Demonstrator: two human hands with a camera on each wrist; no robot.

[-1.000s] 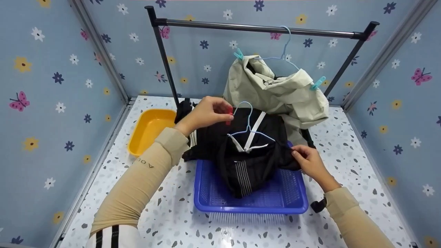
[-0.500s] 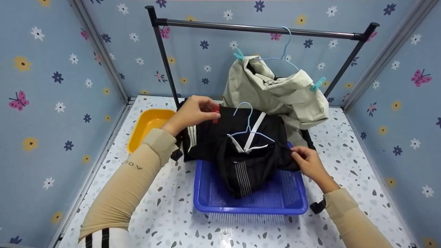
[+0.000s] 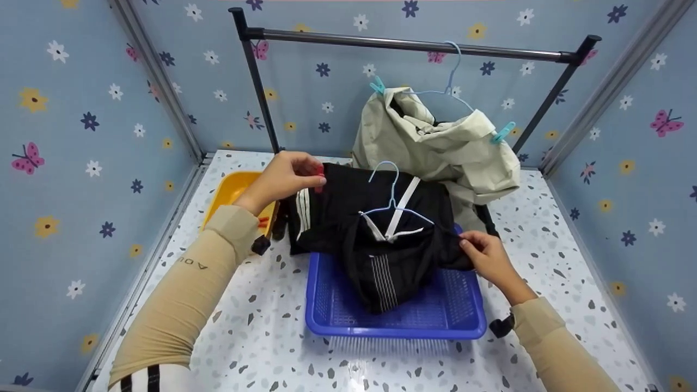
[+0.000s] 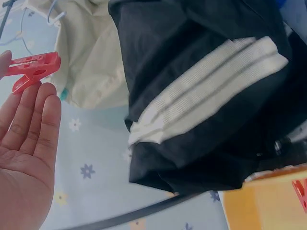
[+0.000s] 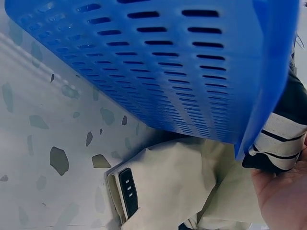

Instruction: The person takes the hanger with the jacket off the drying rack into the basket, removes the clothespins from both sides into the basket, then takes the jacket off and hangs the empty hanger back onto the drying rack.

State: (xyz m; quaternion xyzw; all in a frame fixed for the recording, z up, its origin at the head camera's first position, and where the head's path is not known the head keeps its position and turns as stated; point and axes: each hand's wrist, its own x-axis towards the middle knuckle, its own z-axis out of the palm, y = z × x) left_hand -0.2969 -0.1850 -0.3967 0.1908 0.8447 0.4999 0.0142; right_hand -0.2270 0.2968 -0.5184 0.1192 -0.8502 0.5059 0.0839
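Observation:
My left hand (image 3: pixel 283 177) pinches a red clothespin (image 4: pixel 38 67) above the left part of a black garment with white stripes (image 3: pixel 348 218). In the left wrist view the clothespin sits between thumb and fingertips, beside the striped cloth. A light blue hanger (image 3: pixel 392 203) lies at the garment's opening, its hook standing up, with white drawstring ends close by. My right hand (image 3: pixel 487 256) pinches the garment's right edge between thumb and fingers. The garment is draped over and into a blue basket (image 3: pixel 397 330). In the right wrist view striped cloth (image 5: pixel 283 134) meets the right fingers at the basket's rim.
Behind stands a dark rack (image 3: pixel 348 39). From it a pale khaki garment (image 3: pixel 435 147) hangs on a blue hanger with teal clothespins (image 3: pixel 504 132), its lower part reaching the speckled table. A yellow tub (image 3: pixel 218 190) at left, partly behind the left arm, holds red clothespins (image 3: pixel 263 222).
My left hand has moved left with the red clothespin, away from the hanger's hook, uncovering red clothespins in the tub. The garment's left part has shifted slightly; the right hand stays put.

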